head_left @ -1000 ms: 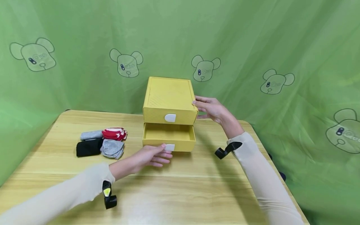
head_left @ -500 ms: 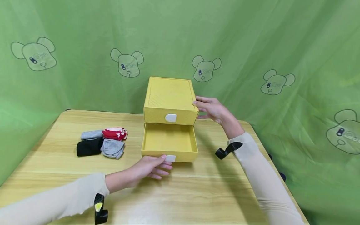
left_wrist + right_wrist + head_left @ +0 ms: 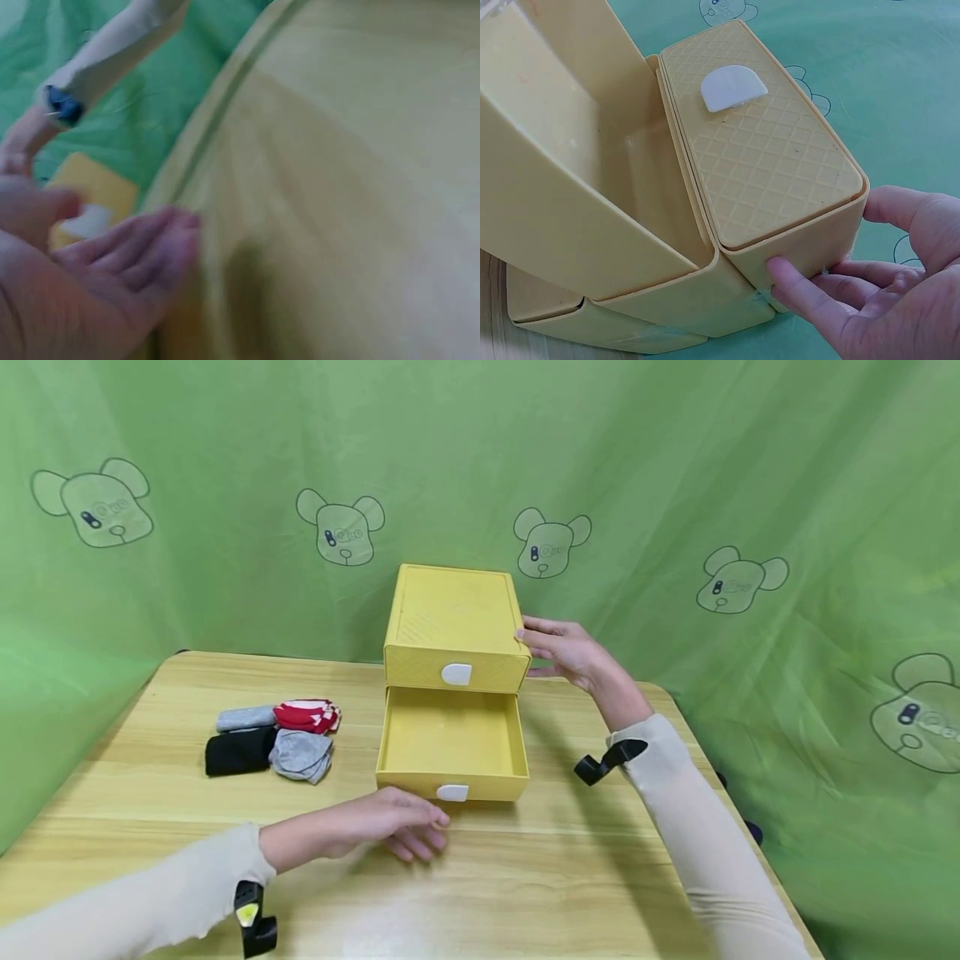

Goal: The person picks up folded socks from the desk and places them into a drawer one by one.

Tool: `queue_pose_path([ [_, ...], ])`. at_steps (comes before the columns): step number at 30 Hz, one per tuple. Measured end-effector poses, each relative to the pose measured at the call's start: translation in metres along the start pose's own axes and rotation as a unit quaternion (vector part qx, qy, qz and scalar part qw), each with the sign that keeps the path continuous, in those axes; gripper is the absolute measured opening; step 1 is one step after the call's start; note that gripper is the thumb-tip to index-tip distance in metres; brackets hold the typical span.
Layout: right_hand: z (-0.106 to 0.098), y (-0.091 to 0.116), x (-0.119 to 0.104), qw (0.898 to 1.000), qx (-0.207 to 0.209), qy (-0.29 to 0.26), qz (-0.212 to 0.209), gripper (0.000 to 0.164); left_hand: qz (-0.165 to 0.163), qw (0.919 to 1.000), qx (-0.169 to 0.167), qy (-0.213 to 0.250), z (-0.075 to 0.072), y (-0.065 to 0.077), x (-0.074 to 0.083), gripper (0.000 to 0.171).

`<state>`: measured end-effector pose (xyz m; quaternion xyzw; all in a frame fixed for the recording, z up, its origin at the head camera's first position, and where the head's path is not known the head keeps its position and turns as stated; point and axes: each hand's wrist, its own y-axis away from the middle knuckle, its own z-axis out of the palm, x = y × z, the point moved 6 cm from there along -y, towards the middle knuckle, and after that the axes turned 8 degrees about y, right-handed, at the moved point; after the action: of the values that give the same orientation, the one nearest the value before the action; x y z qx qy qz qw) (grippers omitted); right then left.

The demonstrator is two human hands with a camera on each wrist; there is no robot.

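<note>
Fingers loosely spread and holding nothing, my left hand has the pulled-out drawer just beyond it; farther off, my right hand, relaxed, rests against the cabinet, where steady pressure should prevent shifting.

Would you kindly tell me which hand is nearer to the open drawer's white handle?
The left hand, just in front of the white handle; the right hand is farther back, touching the yellow cabinet.

The drawer unit looks plastic, its upper front lattice-embossed, the table wood-grained with sheen.
</note>
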<state>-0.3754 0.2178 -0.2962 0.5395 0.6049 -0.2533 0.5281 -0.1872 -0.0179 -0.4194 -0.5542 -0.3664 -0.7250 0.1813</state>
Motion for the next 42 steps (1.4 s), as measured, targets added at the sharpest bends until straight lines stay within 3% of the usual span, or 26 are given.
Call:
queue_pose_path([
  [3, 0.000, 0.000, 0.000, 1.000, -0.001, 0.001, -0.001, 0.065, -0.017, 0.9956, -0.060, -0.070, -0.004, 0.011, 0.012, 0.038],
  [6, 0.000, 0.000, 0.000, 1.000, 0.000, 0.000, 0.000, 0.066, -0.011, 0.9874, -0.100, -0.122, -0.013, 0.024, 0.030, 0.033],
  [10, 0.000, 0.000, 0.000, 1.000, 0.001, 0.000, 0.000, 0.065, 0.022, 0.9773, -0.113, -0.178, -0.035, 0.044, 0.057, 0.030],
  [12, 0.000, 0.001, 0.000, 1.000, 0.001, 0.001, 0.000, 0.065, 0.046, 0.9727, -0.087, -0.210, -0.053, 0.052, 0.069, 0.029],
  [14, 0.001, 0.001, 0.000, 1.000, 0.001, 0.000, 0.000, 0.064, 0.067, 0.9671, -0.035, -0.243, -0.075, 0.060, 0.078, 0.027],
  [18, 0.001, 0.001, -0.001, 1.000, -0.001, 0.001, -0.002, 0.065, 0.094, 0.9460, 0.079, -0.300, -0.123, 0.073, 0.088, 0.025],
  [21, 0.001, 0.001, -0.001, 1.000, -0.003, -0.001, -0.004, 0.065, 0.092, 0.9338, 0.126, -0.322, -0.155, 0.079, 0.086, 0.027],
  [26, 0.001, 0.001, -0.001, 1.000, -0.004, -0.003, -0.004, 0.065, 0.065, 0.9301, 0.164, -0.322, -0.201, 0.087, 0.067, 0.033],
  [29, 0.001, 0.001, 0.000, 1.000, -0.003, -0.004, -0.003, 0.065, 0.049, 0.9206, 0.180, -0.343, -0.221, 0.091, 0.052, 0.037],
  [35, 0.000, -0.001, 0.001, 1.000, -0.007, -0.005, -0.003, 0.066, 0.044, 0.8957, 0.202, -0.394, -0.243, 0.097, 0.031, 0.040],
  [42, 0.000, -0.001, 0.001, 1.000, -0.006, -0.008, -0.003, 0.066, 0.031, 0.8972, 0.205, -0.390, -0.254, 0.096, 0.012, 0.042],
])
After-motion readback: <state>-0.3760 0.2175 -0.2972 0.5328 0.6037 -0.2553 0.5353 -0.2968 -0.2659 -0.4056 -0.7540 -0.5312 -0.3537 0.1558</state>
